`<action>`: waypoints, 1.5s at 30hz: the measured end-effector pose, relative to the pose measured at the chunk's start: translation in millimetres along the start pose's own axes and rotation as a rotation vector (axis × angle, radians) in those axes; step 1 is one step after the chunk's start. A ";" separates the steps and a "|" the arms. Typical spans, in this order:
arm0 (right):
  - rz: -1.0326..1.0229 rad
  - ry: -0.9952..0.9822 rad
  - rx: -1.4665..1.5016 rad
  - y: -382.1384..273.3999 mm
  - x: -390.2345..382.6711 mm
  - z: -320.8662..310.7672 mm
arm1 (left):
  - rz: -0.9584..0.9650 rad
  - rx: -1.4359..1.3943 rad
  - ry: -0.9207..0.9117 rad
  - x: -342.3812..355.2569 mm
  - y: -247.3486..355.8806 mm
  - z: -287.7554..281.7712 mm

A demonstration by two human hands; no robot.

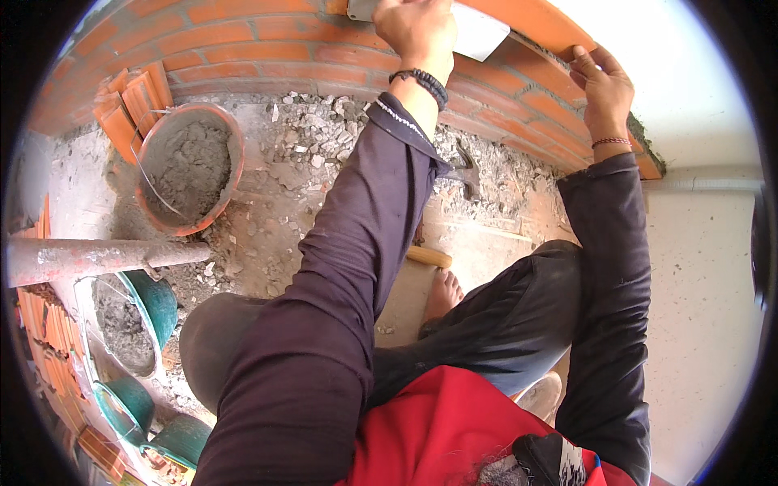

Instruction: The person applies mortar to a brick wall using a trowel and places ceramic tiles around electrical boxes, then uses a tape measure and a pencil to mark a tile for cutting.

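Note:
My left hand [415,28] is at the top edge, fingers bent and partly out of view, over a pale flat rectangular plate [482,34]; what it grips is unclear. My right hand [604,93] pinches the edge of a flat orange brick [551,24] along the top of the curving brick wall [231,50]. Below the wall, a hammer [466,174] lies on the rubble [316,130], half hidden by my left sleeve. A wooden handle [429,257] lies near my bare foot.
An orange bucket of mortar [190,166] stands left beside stacked bricks [130,109]. A dirty pole [97,255] reaches in from the left above green buckets [154,304], one holding mortar, with more bricks behind. A white wall [705,97] and pale pipe [705,185] are right.

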State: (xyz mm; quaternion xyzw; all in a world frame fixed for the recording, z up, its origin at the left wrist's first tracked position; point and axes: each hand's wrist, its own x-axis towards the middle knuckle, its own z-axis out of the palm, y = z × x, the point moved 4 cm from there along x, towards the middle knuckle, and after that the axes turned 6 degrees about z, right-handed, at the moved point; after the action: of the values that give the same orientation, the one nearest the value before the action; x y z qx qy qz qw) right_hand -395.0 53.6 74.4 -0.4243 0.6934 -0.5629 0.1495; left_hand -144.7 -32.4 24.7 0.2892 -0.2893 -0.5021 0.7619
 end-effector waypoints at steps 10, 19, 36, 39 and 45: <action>-0.094 0.003 0.095 -9.0 6.7 -16.2 | 0.066 -0.094 -0.055 0.9 25.5 16.6; -0.092 0.052 -0.037 -49.6 -19.9 -0.9 | -0.043 -0.151 -0.075 -4.2 19.7 18.9; -0.504 -0.079 -0.290 -83.5 -48.0 -47.6 | -0.183 -0.094 -0.017 -7.5 30.1 23.4; -0.208 -0.653 -0.173 -90.9 -82.2 -51.5 | -0.077 -0.052 0.047 2.6 59.8 9.5; -0.163 -1.652 0.556 11.8 -179.5 -96.8 | -0.161 0.014 -0.019 -22.7 28.5 5.9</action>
State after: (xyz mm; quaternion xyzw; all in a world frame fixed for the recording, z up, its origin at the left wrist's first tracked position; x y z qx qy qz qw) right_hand -359.4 252.8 46.3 -0.6929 0.1685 -0.2330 0.6612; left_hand -139.5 -2.8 46.1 0.3122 -0.2759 -0.5623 0.7143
